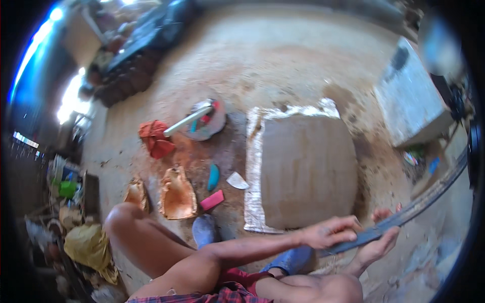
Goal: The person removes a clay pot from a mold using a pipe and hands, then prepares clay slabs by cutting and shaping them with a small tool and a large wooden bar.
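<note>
Two hands are gripping the long, flat, dark metal strip (404, 219): your left hand (331, 233) is pressing down from above and your right hand (376, 247) is cupping underneath, steadying it beside the grey rectangular clay slab (308, 171).

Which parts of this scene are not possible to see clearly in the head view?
- Long dark flat strip: its far end blurs into the dark right rim.
- Right hand: palm hidden under the strip.
- Left hand: fingertips hidden by the strip.
- White bucket: contents too small to identify.
</note>
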{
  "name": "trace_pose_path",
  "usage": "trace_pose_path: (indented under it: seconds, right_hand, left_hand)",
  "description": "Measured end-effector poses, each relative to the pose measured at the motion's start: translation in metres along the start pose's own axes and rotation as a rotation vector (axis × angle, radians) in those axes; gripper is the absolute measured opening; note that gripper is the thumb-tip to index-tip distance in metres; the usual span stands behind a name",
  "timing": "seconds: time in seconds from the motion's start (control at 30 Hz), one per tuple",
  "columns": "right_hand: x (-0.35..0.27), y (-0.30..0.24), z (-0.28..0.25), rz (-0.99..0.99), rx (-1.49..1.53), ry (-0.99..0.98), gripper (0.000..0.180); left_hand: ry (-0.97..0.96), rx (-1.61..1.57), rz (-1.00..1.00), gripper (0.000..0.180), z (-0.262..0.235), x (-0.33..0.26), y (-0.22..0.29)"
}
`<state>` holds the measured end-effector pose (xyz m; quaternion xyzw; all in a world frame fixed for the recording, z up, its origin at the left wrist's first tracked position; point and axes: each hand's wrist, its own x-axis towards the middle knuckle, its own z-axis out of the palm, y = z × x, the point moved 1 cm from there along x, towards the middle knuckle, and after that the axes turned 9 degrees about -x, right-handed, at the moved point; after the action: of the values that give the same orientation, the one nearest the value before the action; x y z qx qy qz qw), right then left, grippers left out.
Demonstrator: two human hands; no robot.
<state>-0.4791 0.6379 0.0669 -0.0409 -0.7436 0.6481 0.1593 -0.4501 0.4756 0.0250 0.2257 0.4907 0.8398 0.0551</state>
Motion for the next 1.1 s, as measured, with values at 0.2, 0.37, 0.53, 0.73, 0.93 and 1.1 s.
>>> trace_pose_path:
  seconds: [0.2, 0.37, 0.53, 0.73, 0.93, 1.1]
  right_hand:
    - [0.006, 0.025, 0.020, 0.103, -0.140, 0.217, 0.051]
    - [0.000, 0.023, 0.029, -0.098, -0.358, 0.210, 0.043]
    - [-0.022, 0.028, -0.010, -0.011, -0.523, 0.198, 0.049]
    - [-0.066, 0.068, -0.073, 0.141, -0.629, 0.392, 0.053]
    - [-0.080, 0.105, -0.119, 0.124, -0.748, 0.409, 0.054]
    - [-0.080, 0.124, -0.129, 0.120, -0.740, 0.356, 0.054]
  left_hand:
    - [0.103, 0.232, -0.166, 0.023, -0.004, 0.004, -0.005]
    - [0.284, 0.240, -0.166, 0.017, 0.009, -0.001, -0.024]
    - [0.137, -0.134, -0.305, 0.025, 0.020, 0.021, -0.048]
    - [-0.035, -0.418, -0.450, 0.018, 0.066, 0.102, -0.081]
    - [0.050, -0.456, -0.624, 0.017, 0.120, 0.190, -0.112]
    - [0.186, -0.516, -0.581, 0.017, 0.119, 0.249, -0.145]
